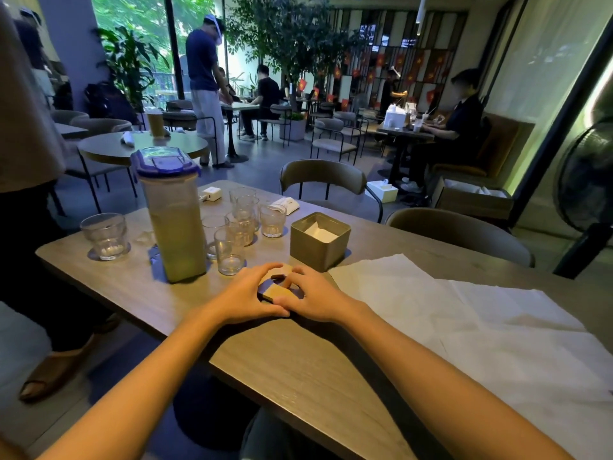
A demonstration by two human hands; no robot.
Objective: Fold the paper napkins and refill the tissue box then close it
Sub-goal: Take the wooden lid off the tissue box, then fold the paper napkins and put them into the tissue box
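- Sitting at a wooden table (298, 366) in a busy cafe, both bare arms reaching forward.
- Left hand (247, 298) and right hand (315, 298) pressing down together on a flat wooden lid (278, 292) with a dark slot in it, fingers curled over its edges from both sides, thumbs nearly touching at the near edge.
- Lid lying flat on the tabletop, just in front of the tissue box (320, 242) and not on it.
- Tissue box sitting open, a square metal tin with white folded napkins (320, 231) showing inside.
- Big unfolded paper napkins (481, 320) spreading flat over the right side of the table, overlapping each other, creases showing, nearest corner just beside the right hand.
- Tall plastic pitcher (174, 224) with a blue lid standing left of the box, holding something greenish.
- Bunch of empty drinking glasses (238, 224) crowding between the pitcher and the box, one more glass (104, 235) standing apart near the left edge.
- Empty chairs (328, 182) waiting on the far side, other people sitting and standing further back.
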